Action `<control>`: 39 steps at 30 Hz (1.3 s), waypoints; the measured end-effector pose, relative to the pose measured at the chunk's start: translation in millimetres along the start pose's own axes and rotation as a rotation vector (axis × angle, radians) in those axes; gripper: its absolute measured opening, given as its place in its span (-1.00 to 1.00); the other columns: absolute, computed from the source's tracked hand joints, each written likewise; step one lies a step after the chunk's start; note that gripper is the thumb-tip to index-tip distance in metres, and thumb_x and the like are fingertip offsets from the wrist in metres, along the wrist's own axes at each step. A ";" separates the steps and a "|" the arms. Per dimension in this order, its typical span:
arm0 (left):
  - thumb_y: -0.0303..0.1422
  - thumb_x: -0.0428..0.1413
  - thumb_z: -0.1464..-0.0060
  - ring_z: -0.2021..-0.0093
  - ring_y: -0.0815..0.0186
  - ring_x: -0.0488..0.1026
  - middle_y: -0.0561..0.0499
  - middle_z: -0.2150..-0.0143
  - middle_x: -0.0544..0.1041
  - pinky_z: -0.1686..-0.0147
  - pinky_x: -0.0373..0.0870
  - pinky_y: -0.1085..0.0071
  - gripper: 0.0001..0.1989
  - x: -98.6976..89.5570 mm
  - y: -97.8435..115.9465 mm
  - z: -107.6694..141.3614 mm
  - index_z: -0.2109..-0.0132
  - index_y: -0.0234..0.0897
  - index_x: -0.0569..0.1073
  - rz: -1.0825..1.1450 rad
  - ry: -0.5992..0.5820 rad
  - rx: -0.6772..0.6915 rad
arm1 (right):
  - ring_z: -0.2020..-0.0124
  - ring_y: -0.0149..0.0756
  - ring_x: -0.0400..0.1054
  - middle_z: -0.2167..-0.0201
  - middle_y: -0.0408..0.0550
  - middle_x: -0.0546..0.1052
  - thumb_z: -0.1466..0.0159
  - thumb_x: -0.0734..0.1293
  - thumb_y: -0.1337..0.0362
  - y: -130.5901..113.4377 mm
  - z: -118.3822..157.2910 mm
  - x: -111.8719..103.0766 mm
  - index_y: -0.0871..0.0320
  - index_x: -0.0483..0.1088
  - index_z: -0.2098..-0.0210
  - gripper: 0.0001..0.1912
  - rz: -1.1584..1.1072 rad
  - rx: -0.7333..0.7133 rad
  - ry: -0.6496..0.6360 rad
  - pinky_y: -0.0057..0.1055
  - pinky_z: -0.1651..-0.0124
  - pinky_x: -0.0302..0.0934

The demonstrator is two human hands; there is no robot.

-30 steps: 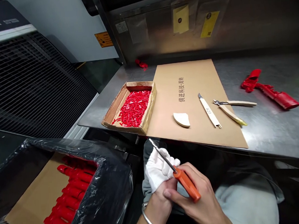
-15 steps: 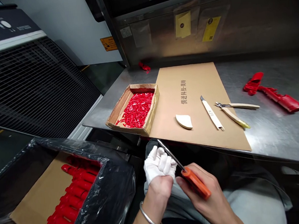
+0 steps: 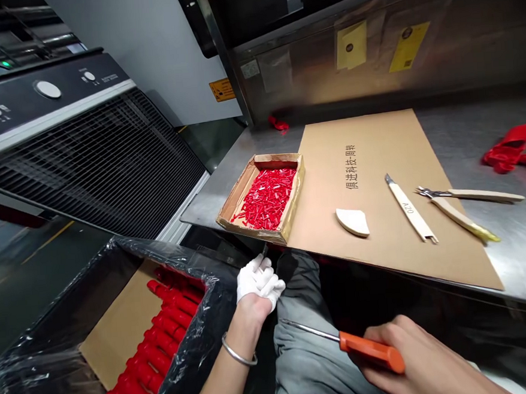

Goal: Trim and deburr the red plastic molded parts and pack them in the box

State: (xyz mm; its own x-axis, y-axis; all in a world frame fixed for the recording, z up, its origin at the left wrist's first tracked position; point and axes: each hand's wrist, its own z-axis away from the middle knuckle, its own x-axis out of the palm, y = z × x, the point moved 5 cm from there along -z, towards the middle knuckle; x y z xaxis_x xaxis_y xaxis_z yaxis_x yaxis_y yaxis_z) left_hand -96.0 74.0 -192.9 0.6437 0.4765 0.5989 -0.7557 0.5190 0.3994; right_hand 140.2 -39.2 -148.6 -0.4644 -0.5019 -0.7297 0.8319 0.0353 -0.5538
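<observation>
My left hand (image 3: 259,284), in a white glove, is below the front edge of the small carton, its fingers curled; a small dark tip shows at the fingertips, too little to identify. In my right hand (image 3: 391,356) is an orange-handled tool (image 3: 368,350) with a thin metal shaft pointing left, above my leg. The carton (image 3: 287,225) holds many small red pieces (image 3: 269,198). On the cardboard sheet (image 3: 323,157) lie a curved off-white piece (image 3: 353,222), a knife with a pale handle (image 3: 410,210) and pliers (image 3: 462,204) with opened handles.
A plastic-lined box (image 3: 220,302) at the lower left holds rows of red parts (image 3: 152,355). Red scraps (image 3: 509,148) lie on the metal table (image 3: 217,191) at the right, with a smaller scrap (image 3: 278,124) near the back. A black grille (image 3: 107,154) stands at the left.
The view has turned left. My right hand and the orange-handled tool have moved right, away from my left hand, which has shifted towards the box at the left.
</observation>
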 end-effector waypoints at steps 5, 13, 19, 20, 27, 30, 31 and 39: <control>-0.36 0.12 -0.11 0.80 0.51 -0.02 0.23 0.77 0.12 0.68 -0.03 0.48 -0.76 -16.3 1.1 -6.5 0.49 -0.28 0.31 -0.046 0.063 0.008 | 0.46 -0.31 0.40 0.53 -0.12 0.43 -0.16 0.32 0.18 5.9 -0.4 0.4 0.06 0.38 0.51 -0.85 0.011 0.039 -0.005 -0.49 0.46 0.05; -0.34 0.09 -0.15 0.82 0.54 -0.12 0.26 0.81 -0.01 0.69 -0.06 0.51 -0.72 -8.8 -9.5 -0.8 0.50 -0.31 0.32 -0.101 0.038 -0.039 | 0.43 -0.29 0.41 0.50 -0.11 0.45 -0.14 0.34 0.18 0.9 -1.5 3.5 0.05 0.42 0.46 -0.89 0.023 0.057 0.000 -0.48 0.43 0.06; -0.33 0.07 -0.18 0.82 0.54 -0.14 0.27 0.83 -0.05 0.68 -0.02 0.50 -0.72 -9.5 -9.6 -2.1 0.49 -0.33 0.36 -0.109 -0.006 -0.046 | 0.42 -0.27 0.41 0.50 -0.10 0.45 -0.14 0.33 0.17 1.5 -0.2 1.4 0.06 0.41 0.47 -0.88 0.025 0.075 0.011 -0.47 0.44 0.03; -0.33 0.06 -0.18 0.82 0.54 -0.14 0.27 0.83 -0.05 0.68 -0.03 0.50 -0.71 -10.2 -9.8 -2.1 0.49 -0.33 0.36 -0.110 -0.003 -0.048 | 0.43 -0.28 0.40 0.50 -0.10 0.45 -0.15 0.33 0.18 1.1 -0.2 1.9 0.06 0.41 0.48 -0.88 0.021 0.070 0.000 -0.47 0.44 0.03; -0.33 0.07 -0.17 0.82 0.54 -0.11 0.25 0.83 -0.02 0.68 -0.05 0.50 -0.72 -13.4 -10.9 -1.1 0.50 -0.32 0.35 -0.107 0.017 -0.044 | 0.46 -0.31 0.38 0.54 -0.12 0.42 -0.15 0.32 0.19 -1.0 -2.2 3.6 0.07 0.39 0.50 -0.86 -0.013 0.051 -0.015 -0.48 0.45 0.02; -0.32 0.06 -0.18 0.82 0.54 -0.13 0.25 0.84 -0.04 0.69 -0.05 0.51 -0.70 -13.4 -11.2 -2.3 0.51 -0.33 0.36 -0.110 0.014 -0.053 | 0.42 -0.29 0.41 0.52 -0.12 0.42 -0.16 0.32 0.18 -1.1 -1.4 3.4 0.06 0.42 0.45 -0.88 -0.023 0.049 -0.003 -0.49 0.44 0.05; -0.32 0.06 -0.18 0.83 0.54 -0.13 0.25 0.84 -0.04 0.68 -0.04 0.51 -0.70 -13.2 -11.3 -2.6 0.51 -0.33 0.36 -0.111 0.013 -0.055 | 0.40 -0.29 0.41 0.52 -0.12 0.43 -0.16 0.33 0.18 -1.3 -1.3 4.0 0.06 0.42 0.45 -0.89 -0.022 0.046 -0.008 -0.49 0.43 0.05; -0.33 0.07 -0.17 0.82 0.55 -0.12 0.26 0.83 -0.04 0.67 0.01 0.51 -0.71 -10.6 -14.2 1.1 0.49 -0.34 0.38 -0.118 0.020 -0.052 | 0.42 -0.29 0.41 0.54 -0.12 0.41 -0.15 0.34 0.16 -4.0 -4.4 6.9 0.07 0.41 0.49 -0.85 -0.024 0.047 -0.006 -0.49 0.44 0.05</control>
State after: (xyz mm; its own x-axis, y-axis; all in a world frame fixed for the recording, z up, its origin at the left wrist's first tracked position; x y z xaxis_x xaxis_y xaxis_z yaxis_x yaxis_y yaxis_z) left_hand -92.2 60.8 -204.2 0.7304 0.4236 0.5357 -0.6676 0.6082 0.4294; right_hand 132.3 -39.0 -153.2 -0.4830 -0.5069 -0.7140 0.8338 -0.0172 -0.5518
